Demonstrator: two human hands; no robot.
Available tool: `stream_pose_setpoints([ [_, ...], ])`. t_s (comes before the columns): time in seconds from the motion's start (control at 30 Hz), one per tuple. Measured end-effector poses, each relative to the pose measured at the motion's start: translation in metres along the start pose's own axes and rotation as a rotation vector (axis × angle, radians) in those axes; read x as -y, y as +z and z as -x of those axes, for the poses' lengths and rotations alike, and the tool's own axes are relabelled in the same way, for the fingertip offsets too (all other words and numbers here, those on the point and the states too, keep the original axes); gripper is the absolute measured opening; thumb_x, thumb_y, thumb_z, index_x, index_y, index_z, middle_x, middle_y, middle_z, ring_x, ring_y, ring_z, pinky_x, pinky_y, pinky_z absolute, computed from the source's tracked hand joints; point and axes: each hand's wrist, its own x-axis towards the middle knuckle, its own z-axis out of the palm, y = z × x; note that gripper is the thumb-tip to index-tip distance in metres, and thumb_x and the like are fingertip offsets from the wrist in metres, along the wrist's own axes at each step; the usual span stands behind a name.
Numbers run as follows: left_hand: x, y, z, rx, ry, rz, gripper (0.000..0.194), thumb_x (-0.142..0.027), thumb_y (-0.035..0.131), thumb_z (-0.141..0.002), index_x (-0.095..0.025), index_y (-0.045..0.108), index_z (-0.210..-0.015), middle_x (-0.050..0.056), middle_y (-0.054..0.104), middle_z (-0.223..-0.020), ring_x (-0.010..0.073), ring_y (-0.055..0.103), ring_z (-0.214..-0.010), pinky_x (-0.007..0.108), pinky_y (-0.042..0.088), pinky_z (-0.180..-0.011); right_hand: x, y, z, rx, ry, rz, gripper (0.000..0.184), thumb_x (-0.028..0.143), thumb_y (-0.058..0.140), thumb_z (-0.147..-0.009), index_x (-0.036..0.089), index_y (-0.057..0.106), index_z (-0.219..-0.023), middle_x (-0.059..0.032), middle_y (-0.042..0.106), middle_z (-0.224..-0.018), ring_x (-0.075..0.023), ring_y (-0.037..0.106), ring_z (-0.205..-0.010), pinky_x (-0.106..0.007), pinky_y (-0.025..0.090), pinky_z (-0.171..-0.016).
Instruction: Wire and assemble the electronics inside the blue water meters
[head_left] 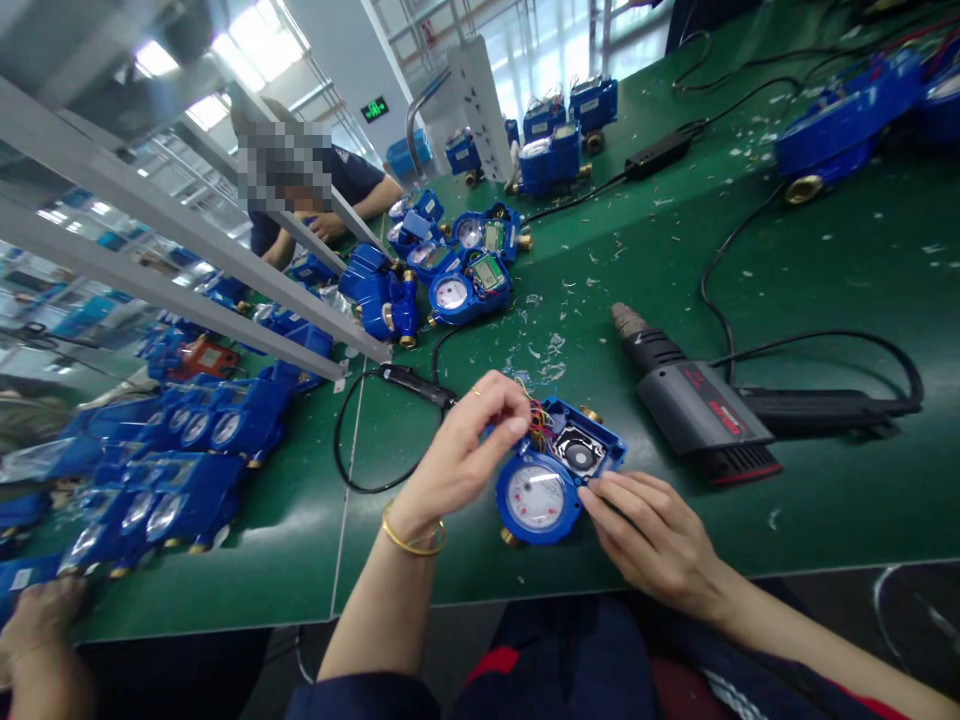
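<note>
Left hand point(465, 450): pinched narrow on coloured wires point(538, 425).
Right hand point(652, 535): holding the edge of a blue water meter point(536, 495).
Meter: dial showing, near the front edge of a green bench point(825, 260).
Progress: compartment open, wires exposed, no cover on.
Nearby: heat gun point(697, 405) to the right; more meters point(465, 290) ahead.

A factory assembly workshop: a long green workbench point(660, 270) littered with plastic scraps holds rows of blue water meters point(176, 430) at lower left, beneath a metal rack point(142, 200). A power strip point(480, 110) stands at top center, a green exit sign point(374, 109) glows beyond it, and a co-worker point(345, 180) sits across the bench.
</note>
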Motion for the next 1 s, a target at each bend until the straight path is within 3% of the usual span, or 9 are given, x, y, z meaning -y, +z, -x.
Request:
stream_pose_setpoints([
  [0.07, 0.003, -0.006, 0.003, -0.034, -0.08, 0.084, 0.019, -0.031, 0.039, -0.098, -0.019, 0.049, -0.087, 0.004, 0.056, -0.088, 0.0144, 0.051, -0.079, 0.028, 0.044, -0.072, 0.001, 0.0, 0.0, -0.001, 0.012, -0.003, 0.038, 0.008, 0.063, -0.084, 0.011, 0.063, -0.122, -0.0097, 0.069, -0.114, -0.0193, 0.057, -0.117, -0.036, 0.048, -0.104],
  [0.13, 0.004, -0.005, 0.003, 0.012, -0.135, 0.083, 0.023, -0.037, 0.041, -0.098, -0.019, 0.049, -0.086, 0.0, 0.054, -0.076, 0.012, 0.047, -0.067, 0.026, 0.041, -0.063, 0.002, 0.0, -0.001, 0.01, 0.016, -0.002, 0.038, 0.008, 0.062, -0.085, 0.011, 0.062, -0.123, -0.0098, 0.069, -0.115, -0.0199, 0.056, -0.118, -0.037, 0.047, -0.104],
  [0.23, 0.001, 0.009, -0.001, 0.055, -0.07, -0.257, 0.026, -0.044, 0.056, -0.091, -0.018, 0.059, -0.086, -0.004, 0.052, -0.065, 0.0111, 0.046, -0.06, 0.027, 0.035, -0.062, 0.003, -0.001, -0.002, 0.023, 0.007, 0.004, 0.039, 0.007, 0.061, -0.084, 0.008, 0.062, -0.123, -0.0108, 0.068, -0.118, -0.0213, 0.055, -0.119, -0.039, 0.047, -0.103],
  [0.33, -0.003, 0.027, -0.01, 0.094, 0.092, -0.69, 0.023, -0.041, 0.062, -0.089, -0.02, 0.068, -0.09, 0.002, 0.06, -0.08, 0.0169, 0.054, -0.078, 0.033, 0.035, -0.075, 0.004, -0.001, -0.003, 0.023, 0.01, 0.016, 0.038, 0.007, 0.061, -0.085, 0.008, 0.062, -0.122, -0.011, 0.068, -0.117, -0.022, 0.054, -0.119, -0.04, 0.047, -0.102],
  [0.47, -0.004, 0.044, -0.019, 0.163, 0.136, -0.891, 0.012, -0.027, 0.059, -0.09, -0.018, 0.065, -0.085, 0.007, 0.059, -0.094, 0.0223, 0.052, -0.09, 0.037, 0.036, -0.078, 0.005, 0.0, -0.004, 0.015, 0.022, 0.014, 0.037, 0.007, 0.058, -0.086, 0.008, 0.062, -0.123, -0.011, 0.068, -0.116, -0.0209, 0.055, -0.118, -0.038, 0.048, -0.102],
  [0.77, 0.008, 0.044, -0.02, 0.159, 0.034, -0.481, 0.015, -0.016, 0.054, -0.091, -0.017, 0.059, -0.076, 0.004, 0.059, -0.1, 0.0196, 0.049, -0.097, 0.038, 0.036, -0.087, 0.005, -0.001, -0.005, 0.035, 0.018, -0.01, 0.04, 0.006, 0.053, -0.088, 0.007, 0.059, -0.127, -0.0108, 0.065, -0.125, -0.0201, 0.051, -0.126, -0.038, 0.036, -0.114],
  [1.0, 0.01, 0.03, -0.024, 0.231, 0.04, -0.121, 0.013, -0.018, 0.057, -0.089, -0.017, 0.06, -0.076, 0.005, 0.058, -0.098, 0.0201, 0.052, -0.099, 0.036, 0.036, -0.094, 0.004, -0.003, -0.007, 0.017, 0.021, -0.028, 0.04, 0.005, 0.054, -0.087, 0.006, 0.06, -0.127, -0.0109, 0.067, -0.123, -0.0202, 0.052, -0.125, -0.039, 0.038, -0.111],
])
